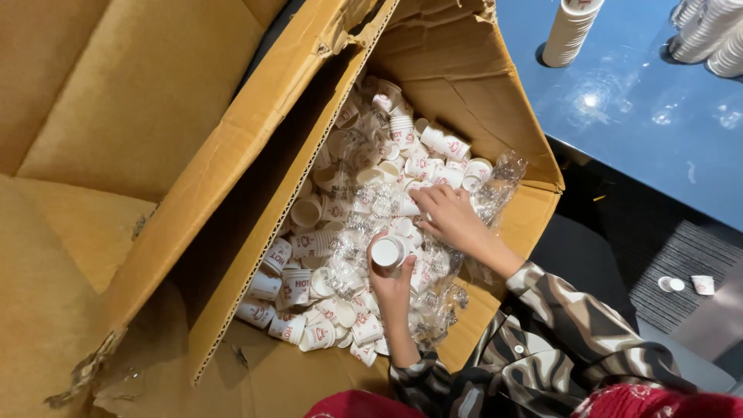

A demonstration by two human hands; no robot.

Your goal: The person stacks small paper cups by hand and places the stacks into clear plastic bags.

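- A blue table (635, 116) stood at two o'clock, with stacked cups (569, 31) already upright on it.
- The big cardboard box (255, 155) in front of me held a heap of loose cups (340, 232) and clear wrappers; most remained unsorted, I judged.
- My right hand (445, 215), fingers spread, pressed into the heap at one o'clock.
- My left hand (393, 282) gripped a small cup stack (388, 251), at twelve o'clock of its palm.

Left hand (392, 288) grips a cup (388, 251) inside the box (232, 255); loose cups (302, 298) lie left, right hand (449, 217) just right (plastic wrap (495, 186) beyond).
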